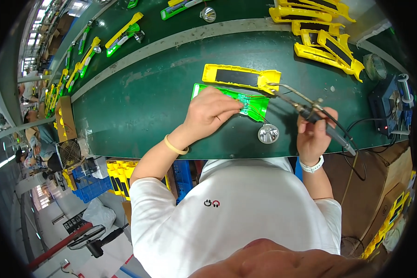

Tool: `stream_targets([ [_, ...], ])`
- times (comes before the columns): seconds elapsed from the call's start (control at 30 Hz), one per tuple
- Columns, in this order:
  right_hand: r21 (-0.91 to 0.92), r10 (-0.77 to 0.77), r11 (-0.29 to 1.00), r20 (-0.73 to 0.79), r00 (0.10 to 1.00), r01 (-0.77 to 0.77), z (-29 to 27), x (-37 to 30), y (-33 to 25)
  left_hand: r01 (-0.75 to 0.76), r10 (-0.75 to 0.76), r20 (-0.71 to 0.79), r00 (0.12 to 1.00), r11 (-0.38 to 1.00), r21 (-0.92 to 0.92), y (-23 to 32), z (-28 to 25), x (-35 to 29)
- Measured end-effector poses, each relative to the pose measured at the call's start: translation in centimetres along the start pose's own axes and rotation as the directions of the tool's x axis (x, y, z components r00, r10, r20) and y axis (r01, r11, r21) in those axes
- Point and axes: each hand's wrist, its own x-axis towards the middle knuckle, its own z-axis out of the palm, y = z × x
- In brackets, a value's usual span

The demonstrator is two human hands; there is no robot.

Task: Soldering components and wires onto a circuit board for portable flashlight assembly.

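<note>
My left hand (211,111) rests over a green plastic lamp housing (260,112), its fingertips pinched together by the small circuit board (242,103) inside. Whatever the fingertips hold is too small to make out. Thin wires run from the board, some toward a round silver reflector (268,134) lying at the near right end of the housing. My right hand (312,141) grips a soldering iron (307,113) with a bent metal feed tube (295,92) attached. Its tip points left, above the housing's right end. Just beyond lies a yellow casing half (211,72) with a black panel.
Yellow casing halves (326,53) are piled at the far right. A blue-black soldering station (385,109) with a solder spool (405,88) stands on the right, its cable looping to the iron. Beyond a grey rail (171,44), several green and yellow lamp assemblies (123,34) lie in a row.
</note>
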Motion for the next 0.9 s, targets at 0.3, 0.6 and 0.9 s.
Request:
stream_targets([
  [0.3,-0.223,0.157,0.965,0.077,0.985,-0.137,0.5,-0.5,0.3,0.208,-0.225,0.107,0.969,0.967,0.149,1.6,-0.5,1.3],
  [0.6,-0.336,0.138,0.938,0.129,0.982,-0.087,0.4,-0.4,0.7,0.358,-0.373,0.126,0.919,0.925,0.123,1.7,-0.4,1.7],
  [0.9,-0.370,0.203,0.920,0.159,0.966,-0.132,0.9,-0.1,0.5,0.358,-0.376,0.144,0.916,0.924,0.135,1.8,-0.5,2.0],
])
